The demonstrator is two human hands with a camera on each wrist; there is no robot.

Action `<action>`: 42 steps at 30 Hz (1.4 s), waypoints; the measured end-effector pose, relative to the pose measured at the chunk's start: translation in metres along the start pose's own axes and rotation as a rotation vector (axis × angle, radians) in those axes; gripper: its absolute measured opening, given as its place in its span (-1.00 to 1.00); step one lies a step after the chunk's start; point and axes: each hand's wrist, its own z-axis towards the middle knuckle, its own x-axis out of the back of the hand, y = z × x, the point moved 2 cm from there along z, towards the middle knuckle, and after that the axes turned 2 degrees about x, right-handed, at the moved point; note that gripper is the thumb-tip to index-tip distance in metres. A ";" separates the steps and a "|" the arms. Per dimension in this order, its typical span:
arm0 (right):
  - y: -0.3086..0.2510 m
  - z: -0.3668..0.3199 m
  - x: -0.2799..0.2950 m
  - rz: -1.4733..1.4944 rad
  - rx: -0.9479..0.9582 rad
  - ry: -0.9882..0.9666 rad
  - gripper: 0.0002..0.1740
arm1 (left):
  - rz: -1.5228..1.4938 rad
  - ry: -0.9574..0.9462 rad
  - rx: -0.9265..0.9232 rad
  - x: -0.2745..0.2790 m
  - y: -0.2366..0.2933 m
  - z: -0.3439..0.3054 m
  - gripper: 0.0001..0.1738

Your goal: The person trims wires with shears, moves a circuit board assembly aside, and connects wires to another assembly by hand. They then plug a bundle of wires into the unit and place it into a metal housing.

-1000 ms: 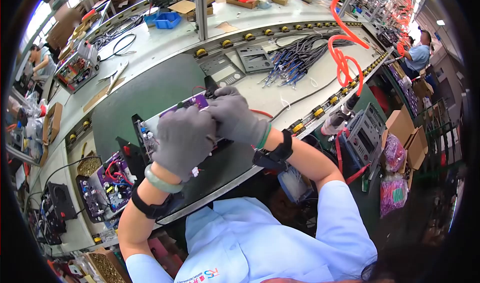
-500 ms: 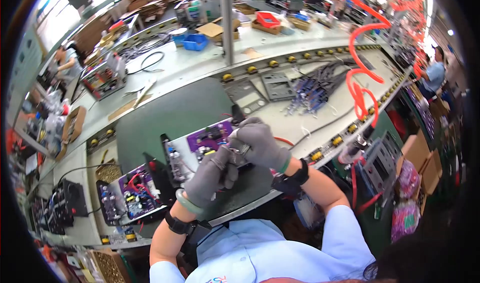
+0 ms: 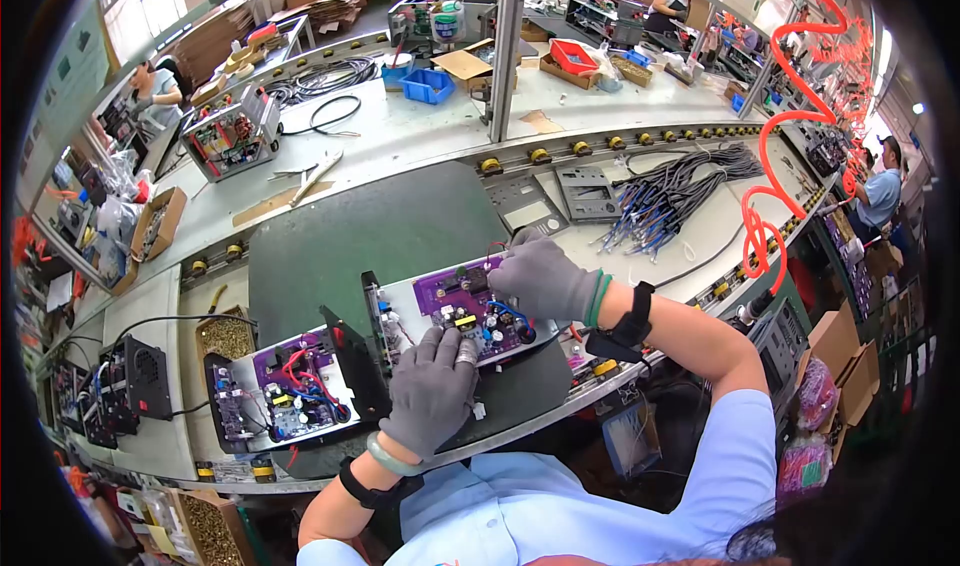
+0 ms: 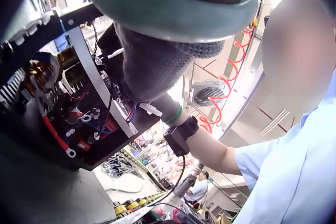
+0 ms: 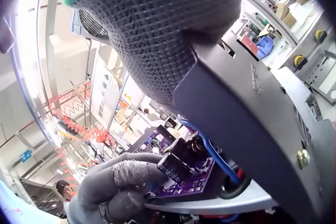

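A metal chassis (image 3: 403,299) carrying a purple circuit board (image 3: 437,289) lies at the middle of the bench. The gloved left hand (image 3: 432,391) rests at its near edge, fingers extended towards the components. In the right wrist view, the left hand's fingers (image 5: 131,176) lie beside a black capacitor (image 5: 172,167). At the chassis's right end, the gloved right hand (image 3: 548,281) holds the dark end panel (image 5: 247,113), its fingertips partly hidden. The left wrist view shows the left glove (image 4: 152,66) next to the chassis side.
A second chassis with a purple board (image 3: 300,376) stands at left, near a box of small metal parts (image 3: 228,338). Beyond the green mat (image 3: 380,221) are grey panels (image 3: 588,194) and bundled cables (image 3: 680,191). A red coiled hose (image 3: 765,166) hangs at right.
The hands, together over the board earlier, have separated. The left lies on the near edge with fingers straighter; the right is at the right end panel. The head view has shifted.
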 end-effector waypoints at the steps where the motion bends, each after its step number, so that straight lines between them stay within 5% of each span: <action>1: 0.001 -0.002 -0.001 -0.006 -0.065 0.007 -0.89 | 0.017 -0.008 -0.026 0.000 -0.002 0.000 -0.61; 4: 0.000 -0.005 0.006 0.085 -0.040 0.196 -0.91 | -0.049 -0.025 0.010 0.002 -0.005 0.004 -0.63; 9: 0.000 0.000 0.005 0.086 0.003 0.145 -0.88 | -0.043 0.040 -0.007 -0.005 -0.008 0.002 -0.63; 21: -0.012 0.014 0.010 -0.055 0.071 -0.234 -0.96 | 0.000 0.014 -0.009 0.049 -0.036 0.029 -0.59; 23: -0.011 0.018 0.013 -0.030 0.041 -0.244 -0.96 | 0.047 -0.003 0.012 0.038 -0.049 0.032 -0.43; 26: -0.013 0.014 0.010 -0.041 -0.010 -0.166 -0.95 | 0.144 -0.474 0.002 0.028 -0.045 0.033 -0.26; 29: -0.015 0.000 0.007 -0.042 -0.021 -0.092 -0.90 | 0.048 -0.507 0.032 0.022 -0.042 0.032 -0.29; 31: -0.028 -0.005 0.033 0.012 -0.007 0.398 -0.86 | 0.041 -0.327 0.004 0.027 -0.037 0.014 -0.37; 32: -0.038 -0.012 0.047 0.046 0.002 0.454 -0.80 | -0.006 -0.169 -0.084 0.040 -0.028 0.004 -0.42; 33: -0.049 -0.018 0.057 0.052 0.009 0.454 -0.80 | -0.051 -0.011 -0.173 0.048 -0.020 -0.007 -0.47; 35: -0.076 -0.033 0.053 0.166 0.122 -0.174 -0.76 | -0.138 0.095 -0.155 0.040 -0.003 -0.034 -0.52; 37: -0.103 -0.042 0.013 0.256 0.219 -0.111 -0.46 | -0.177 0.090 0.051 0.029 0.014 -0.059 -0.51; 39: -0.105 -0.043 -0.009 0.281 0.240 0.017 -0.54 | -0.178 0.095 0.087 0.006 0.025 -0.068 -0.50; 42: -0.091 -0.027 0.006 0.646 0.023 0.272 -0.82 | -0.156 0.114 0.110 -0.004 0.034 -0.066 -0.49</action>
